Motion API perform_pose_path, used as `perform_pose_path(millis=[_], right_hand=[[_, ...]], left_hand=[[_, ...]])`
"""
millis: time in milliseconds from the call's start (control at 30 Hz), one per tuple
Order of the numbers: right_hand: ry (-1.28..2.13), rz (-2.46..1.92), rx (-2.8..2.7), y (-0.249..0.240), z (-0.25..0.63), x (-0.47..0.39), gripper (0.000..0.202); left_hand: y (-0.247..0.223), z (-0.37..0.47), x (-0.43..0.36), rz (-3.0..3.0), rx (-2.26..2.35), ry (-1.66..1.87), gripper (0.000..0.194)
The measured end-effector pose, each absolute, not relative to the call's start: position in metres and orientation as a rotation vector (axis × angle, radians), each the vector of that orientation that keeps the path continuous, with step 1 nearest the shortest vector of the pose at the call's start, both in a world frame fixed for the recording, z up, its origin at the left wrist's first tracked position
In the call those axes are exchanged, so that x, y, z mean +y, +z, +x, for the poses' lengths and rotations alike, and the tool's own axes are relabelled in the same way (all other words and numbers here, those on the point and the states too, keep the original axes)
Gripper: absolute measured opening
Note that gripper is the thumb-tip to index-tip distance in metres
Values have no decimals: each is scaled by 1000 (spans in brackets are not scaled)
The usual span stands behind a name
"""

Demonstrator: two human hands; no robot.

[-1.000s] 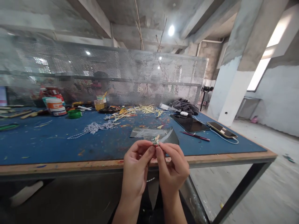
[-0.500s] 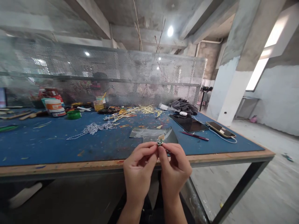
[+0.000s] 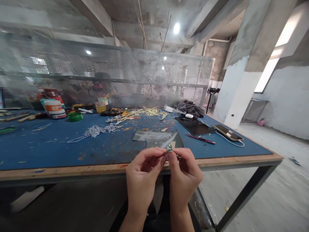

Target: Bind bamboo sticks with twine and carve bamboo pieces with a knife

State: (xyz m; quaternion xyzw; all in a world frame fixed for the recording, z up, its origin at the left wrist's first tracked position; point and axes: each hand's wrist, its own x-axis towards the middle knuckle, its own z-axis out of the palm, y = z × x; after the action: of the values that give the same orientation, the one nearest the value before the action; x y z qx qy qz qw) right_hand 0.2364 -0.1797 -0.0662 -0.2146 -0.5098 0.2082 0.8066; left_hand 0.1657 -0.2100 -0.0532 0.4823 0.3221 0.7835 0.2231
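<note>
Fingers [image 3: 159, 152] of both hands are pinched close together around a small cord-wrapped piece [image 3: 170, 147], its green-and-white winding showing between the fingertips and a flat tan tip standing above it. The left hand [image 3: 141, 180] grips from one side and the right hand [image 3: 186, 177] from the other, thumbs nearly meeting; how much of the piece lies hidden behind them cannot be told. Both hands are at the near edge of the blue-topped table [image 3: 53, 149], with the piece in front of a curled, shiny sheet [image 3: 158, 138] lying just beyond. To the left rests a loose tangle of white-and-dark cord [image 3: 96, 131], one end trailing toward the table's near side. Behind it are a green ring-shaped object [image 3: 74, 116], a stack of white and orange tubs [image 3: 55, 108] and a cup of yellowish liquid [image 3: 101, 107]. Pale strips [image 3: 152, 111] lie scattered in the middle, near the perforated metal screen [image 3: 135, 80]. On the right, a slim dark-red stick [image 3: 200, 139] lies beside a black tablet [image 3: 194, 125]; a phone [image 3: 228, 132] with a white cable sits near the table's right edge, and a small white case [image 3: 189, 116] lies by a crumpled grey cloth [image 3: 191, 109].
</note>
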Motion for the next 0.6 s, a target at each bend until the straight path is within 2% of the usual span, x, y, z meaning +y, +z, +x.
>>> perform_pose_path(millis=[367,600], right_hand=[[343,-299,-1074,-63,237,-184,15],[256,-352,-1027,-63,238,-181,15]], left_hand=[[-44,165,-219,1602,1062,2112,18],[-47,169,-218,1828,1056,2167,29]])
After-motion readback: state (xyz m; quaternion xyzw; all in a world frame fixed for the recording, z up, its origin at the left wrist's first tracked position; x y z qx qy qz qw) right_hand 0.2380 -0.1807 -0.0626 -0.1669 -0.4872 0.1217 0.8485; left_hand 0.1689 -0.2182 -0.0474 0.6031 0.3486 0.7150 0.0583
